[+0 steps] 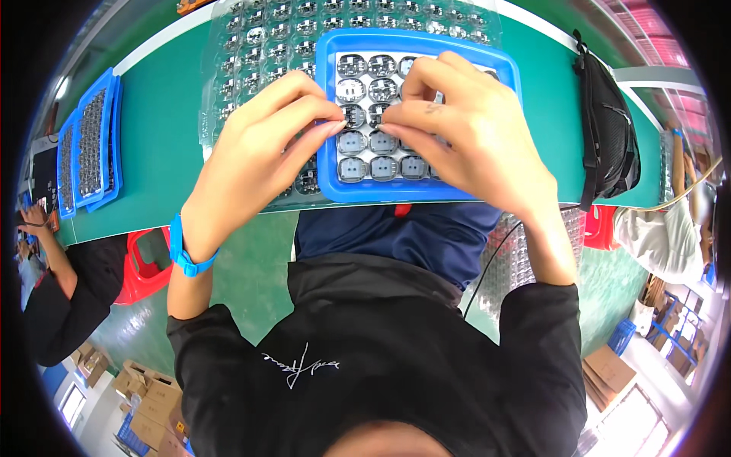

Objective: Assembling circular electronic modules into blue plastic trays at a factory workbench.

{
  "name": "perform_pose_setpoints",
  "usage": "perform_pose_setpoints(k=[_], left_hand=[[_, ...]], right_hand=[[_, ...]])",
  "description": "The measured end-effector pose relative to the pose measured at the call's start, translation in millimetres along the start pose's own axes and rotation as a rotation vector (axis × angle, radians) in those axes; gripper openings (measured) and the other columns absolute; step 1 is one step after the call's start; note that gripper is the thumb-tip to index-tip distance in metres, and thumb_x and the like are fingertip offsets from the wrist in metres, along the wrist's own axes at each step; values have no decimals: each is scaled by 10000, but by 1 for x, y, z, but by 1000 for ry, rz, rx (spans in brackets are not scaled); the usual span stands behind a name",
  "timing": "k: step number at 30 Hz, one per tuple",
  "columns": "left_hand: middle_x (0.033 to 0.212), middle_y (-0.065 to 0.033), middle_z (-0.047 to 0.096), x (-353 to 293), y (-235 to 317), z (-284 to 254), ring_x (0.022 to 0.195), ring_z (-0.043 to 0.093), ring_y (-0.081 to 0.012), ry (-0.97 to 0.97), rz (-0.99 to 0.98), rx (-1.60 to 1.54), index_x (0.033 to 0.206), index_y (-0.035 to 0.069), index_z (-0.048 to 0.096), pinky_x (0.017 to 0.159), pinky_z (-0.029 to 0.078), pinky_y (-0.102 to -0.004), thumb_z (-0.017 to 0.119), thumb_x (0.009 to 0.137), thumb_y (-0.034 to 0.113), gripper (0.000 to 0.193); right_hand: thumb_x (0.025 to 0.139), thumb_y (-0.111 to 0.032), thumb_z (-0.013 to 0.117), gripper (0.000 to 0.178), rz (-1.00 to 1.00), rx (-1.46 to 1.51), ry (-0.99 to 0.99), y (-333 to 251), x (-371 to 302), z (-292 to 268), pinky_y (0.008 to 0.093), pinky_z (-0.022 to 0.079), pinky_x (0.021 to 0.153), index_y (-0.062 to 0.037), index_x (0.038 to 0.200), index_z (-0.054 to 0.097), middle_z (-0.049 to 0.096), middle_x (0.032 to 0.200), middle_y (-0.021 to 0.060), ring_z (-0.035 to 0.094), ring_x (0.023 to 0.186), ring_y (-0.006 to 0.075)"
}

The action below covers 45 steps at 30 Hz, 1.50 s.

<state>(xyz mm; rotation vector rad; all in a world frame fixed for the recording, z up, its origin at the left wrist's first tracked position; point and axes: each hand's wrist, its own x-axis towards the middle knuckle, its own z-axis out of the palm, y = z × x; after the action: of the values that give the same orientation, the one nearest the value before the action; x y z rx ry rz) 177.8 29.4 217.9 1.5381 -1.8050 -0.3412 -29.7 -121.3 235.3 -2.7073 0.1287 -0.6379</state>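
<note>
A blue tray [325, 152] with a white insert lies at the table's near edge, holding rows of small round electronic parts. Its two nearest rows show grey, flat-faced parts [383, 168]; those farther off show dark, detailed faces. My left hand [263, 141] reaches over the tray's left rim, thumb and forefinger pinched at the edge of a dark round part [353, 116] in the left column. From the right, my right hand [476, 126] covers several parts. Its thumb and forefinger close on the neighbouring dark round part [376, 114]. Their exact grip is partly hidden by the fingers.
Under and behind the blue tray is a large clear plastic tray [251, 57] of similar parts. More filled blue trays [97, 145] stand at the green table's left. A black backpack [608, 129] lies at right. Other people sit at both sides, near red stools [145, 266].
</note>
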Motion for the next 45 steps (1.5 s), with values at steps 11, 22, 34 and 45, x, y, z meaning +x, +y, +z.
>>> perform_pose_setpoints(k=[11, 22, 34, 45], left_hand=[[962, -100, 622, 5, -3, 4, 802, 650, -254, -26, 72, 73, 997, -14, 696, 692, 530, -354, 746, 880, -14, 127], [963, -111, 630, 8, -1, 6, 837, 675, -285, -76, 73, 125, 1007, -14, 696, 724, 546, -375, 739, 887, -2, 128], [993, -108, 593, 9, 0, 7, 698, 643, -292, -72, 63, 73, 1045, 16, 674, 627, 518, -409, 742, 920, 91, 160], [907, -193, 651, 124, -107, 5, 831, 657, -362, -95, 49, 211, 998, -44, 703, 770, 529, -446, 754, 871, 153, 240]], right_hand=[[764, -97, 824, 154, 23, -50, -11, 2, 0, 9, 381, 515, 725, -67, 906, 771, 607, 867, 37, 615, 819, 240], [802, -127, 788, 100, 38, -76, -50, 1, 3, 11, 394, 524, 781, -63, 874, 763, 614, 885, 54, 620, 871, 252], [825, -166, 789, 149, 10, -100, -76, 3, 8, 8, 396, 519, 764, -59, 916, 740, 597, 870, 66, 626, 883, 268], [795, -205, 752, 204, 199, -186, -176, 123, 89, 18, 478, 571, 816, -29, 897, 777, 739, 901, 226, 719, 899, 405]])
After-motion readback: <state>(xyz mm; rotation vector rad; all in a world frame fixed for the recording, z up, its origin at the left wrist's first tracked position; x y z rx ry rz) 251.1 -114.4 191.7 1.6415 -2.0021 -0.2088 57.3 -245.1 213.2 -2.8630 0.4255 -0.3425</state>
